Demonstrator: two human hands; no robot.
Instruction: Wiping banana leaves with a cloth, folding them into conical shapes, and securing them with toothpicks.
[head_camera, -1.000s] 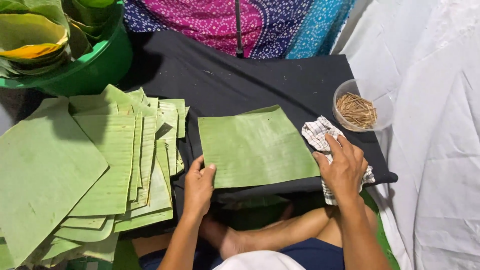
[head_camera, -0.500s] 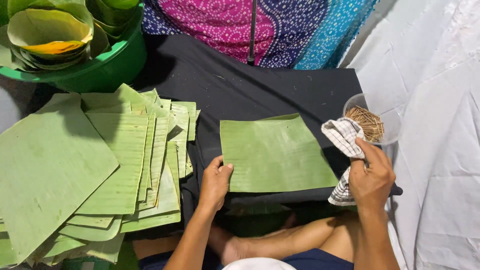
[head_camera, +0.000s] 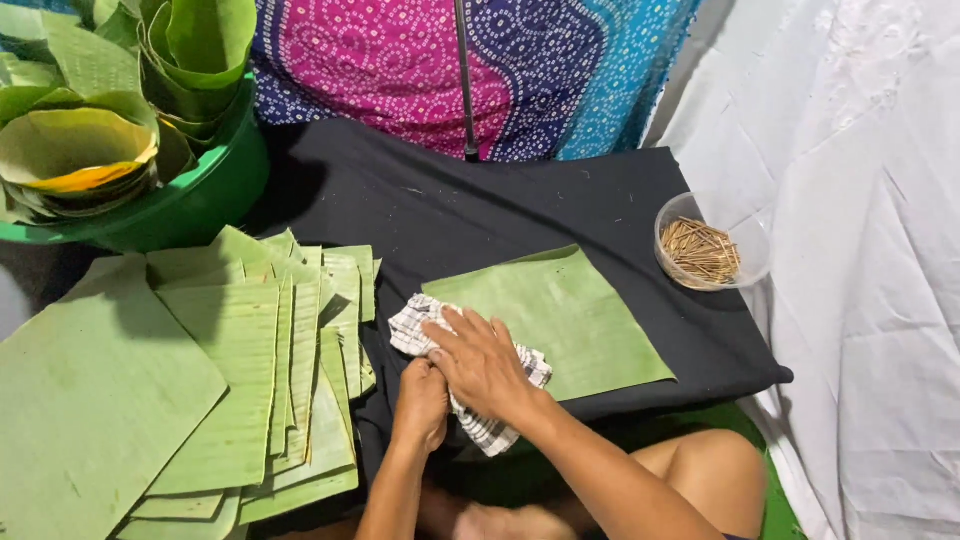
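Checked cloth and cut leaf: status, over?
Right hand presses checked cloth onto cut leaf. Left hand grips cloth's near edge. Nothing obstructing.

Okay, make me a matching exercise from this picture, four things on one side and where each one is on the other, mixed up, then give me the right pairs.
Things:
1. checked cloth
2. clear bowl of small sticks
3. green tub of rolled leaves
4. stack of cut leaves

Places:
A. far left corner
B. under the right hand
C. near left, fanned out
D. right edge of the black cloth

Pairs: 1-B, 2-D, 3-A, 4-C
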